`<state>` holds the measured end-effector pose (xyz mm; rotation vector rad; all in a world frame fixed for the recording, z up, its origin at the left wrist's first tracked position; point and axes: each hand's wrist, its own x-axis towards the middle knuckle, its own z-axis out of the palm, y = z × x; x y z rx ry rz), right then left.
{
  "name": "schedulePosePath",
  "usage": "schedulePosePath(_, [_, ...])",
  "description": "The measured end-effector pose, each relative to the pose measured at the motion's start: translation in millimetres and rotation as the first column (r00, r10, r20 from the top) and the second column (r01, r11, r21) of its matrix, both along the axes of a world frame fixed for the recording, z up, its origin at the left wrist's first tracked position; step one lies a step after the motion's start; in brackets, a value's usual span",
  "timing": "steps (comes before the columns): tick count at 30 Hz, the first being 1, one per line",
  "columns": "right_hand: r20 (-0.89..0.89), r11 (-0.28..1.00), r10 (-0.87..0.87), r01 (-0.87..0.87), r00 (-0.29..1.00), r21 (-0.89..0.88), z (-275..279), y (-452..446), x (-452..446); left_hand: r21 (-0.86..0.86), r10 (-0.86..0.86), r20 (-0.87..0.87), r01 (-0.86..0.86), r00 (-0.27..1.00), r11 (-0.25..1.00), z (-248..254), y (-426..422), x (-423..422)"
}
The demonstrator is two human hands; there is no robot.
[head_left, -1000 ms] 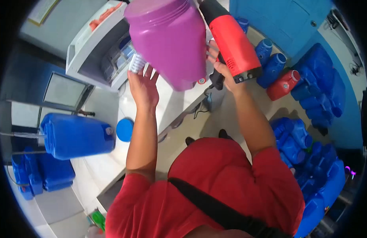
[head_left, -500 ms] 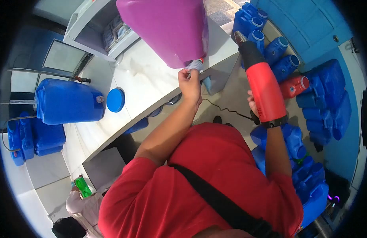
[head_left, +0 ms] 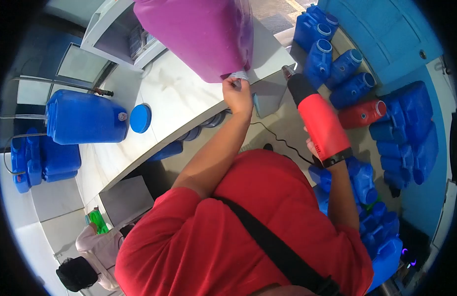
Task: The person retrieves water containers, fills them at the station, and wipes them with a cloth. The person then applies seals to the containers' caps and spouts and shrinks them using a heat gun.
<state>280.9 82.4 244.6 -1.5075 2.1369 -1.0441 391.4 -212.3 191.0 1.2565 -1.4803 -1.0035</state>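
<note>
A large purple water container (head_left: pixel 198 37) stands on the white counter, its outlet near the lower corner. My left hand (head_left: pixel 238 96) is at that outlet, its thumb and fingers closed on a clear plastic sleeve (head_left: pixel 239 76) around the spout. The sleeve partly hides the spout. My right hand (head_left: pixel 312 146) grips a red and black heat gun (head_left: pixel 323 123) by its handle, which is mostly hidden behind the body. Its metal nozzle (head_left: pixel 287 71) points up and left, apart from the container. A dark cord (head_left: pixel 282 140) runs across the floor.
On the counter (head_left: pixel 161 111) are a blue container (head_left: pixel 87 117) and a round blue lid (head_left: pixel 140 118). Several blue jugs (head_left: pixel 354 93) and a red jug (head_left: pixel 362 114) line the right side. A co-worker (head_left: pixel 97 249) holds a green bottle (head_left: pixel 97 221) at lower left.
The heat gun has swung left, bringing its nozzle closer to the counter's edge. My left hand stays at the outlet; the red part of the spout seen before is now covered.
</note>
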Motion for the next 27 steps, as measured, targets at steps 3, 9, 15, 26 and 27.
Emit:
schedulePosePath(3, [0.097,1.000,-0.001,-0.001,0.995,0.015,3,2,-1,-0.172,-0.018,0.152,0.044,0.988,0.984,7,7,4])
schedulePosePath(9, [0.004,0.992,0.058,-0.057,0.998,-0.110,14,-5,-4,-0.387,-0.153,0.090,0.175,0.984,0.905,-11,5,5])
schedulePosePath(15, [0.030,0.988,0.097,-0.093,0.995,-0.123,10,-7,-11,-0.291,-0.246,0.197,0.296,0.949,0.910,5,8,13])
schedulePosePath(26, [0.453,0.985,0.134,-0.067,0.881,-0.160,-20,-38,-12,-0.166,-0.284,0.183,0.315,0.941,0.935,1,0,21])
schedulePosePath(27, [0.508,0.985,0.143,-0.073,0.849,-0.156,-18,-39,-12,-0.190,-0.306,0.183,0.339,0.934,0.922,3,1,22])
